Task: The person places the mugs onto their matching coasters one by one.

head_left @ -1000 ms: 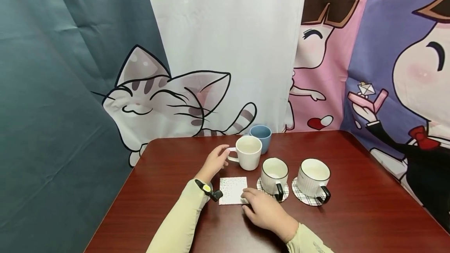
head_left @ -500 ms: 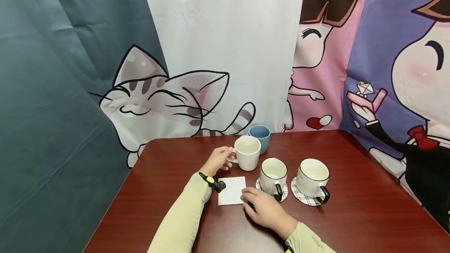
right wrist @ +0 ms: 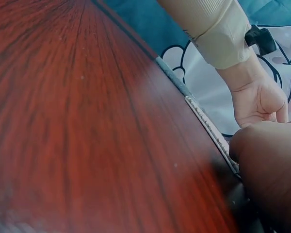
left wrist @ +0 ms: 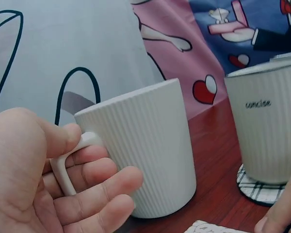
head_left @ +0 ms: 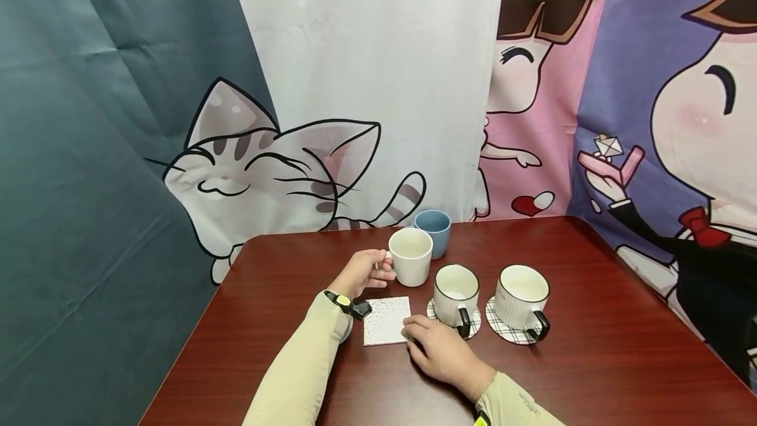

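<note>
A ribbed white mug [head_left: 411,258] stands toward the back of the table. My left hand [head_left: 367,271] grips it by its handle [left wrist: 63,167]; in the left wrist view the thumb lies on top of the handle and fingers pass through the loop. In front of the mug lies a square white speckled coaster [head_left: 386,321]. My right hand [head_left: 440,350] rests low over the table, fingertips at the coaster's right edge. In the right wrist view the coaster [right wrist: 211,128] shows edge-on beside that hand.
Two white mugs with black rims and handles, a nearer one [head_left: 457,291] and one to the right [head_left: 522,294], stand on round plaid coasters [head_left: 503,331]. A blue cup [head_left: 434,232] is behind the white mug. A printed curtain [head_left: 367,51] hangs beyond the table [head_left: 615,321].
My left hand has gone from beside the white mug's handle to gripping it. The right hand stays at the coaster's edge. The head view has shifted slightly.
</note>
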